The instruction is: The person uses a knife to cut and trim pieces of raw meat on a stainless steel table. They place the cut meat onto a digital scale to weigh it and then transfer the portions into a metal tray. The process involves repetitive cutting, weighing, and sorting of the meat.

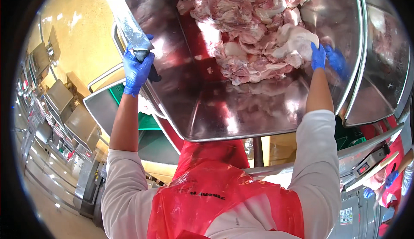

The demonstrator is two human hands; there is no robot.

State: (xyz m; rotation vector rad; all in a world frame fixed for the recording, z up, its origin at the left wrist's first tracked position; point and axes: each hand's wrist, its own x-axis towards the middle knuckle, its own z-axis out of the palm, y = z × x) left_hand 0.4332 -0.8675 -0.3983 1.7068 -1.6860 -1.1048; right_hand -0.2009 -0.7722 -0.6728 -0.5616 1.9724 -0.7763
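The rectangular stainless-steel tub (254, 116) holds a pink raw-meat pile (241, 12). Broad silvery metal blade (127, 23): clasped in the blue-gloved left hand (136, 70). Pale, smooth meat piece (297, 40) (pile's right edge): pinched by the blue-gloved right hand (318, 57). Apparent step: grasping; lifting would call for a firm hold.

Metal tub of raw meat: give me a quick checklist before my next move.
1. Left hand around the handle of the broad-bladed knife: ok.
2. Blade clear of the right hand: ok, they are well apart.
3. Right hand at the pale piece of raw meat: ok, fingers at its right edge; firmness of grip, cannot tell.
4. Blue gloves on both hands: ok; small tears, cannot tell.
5. Whole meat pile inside the metal tub: cannot tell, the top is cut off.
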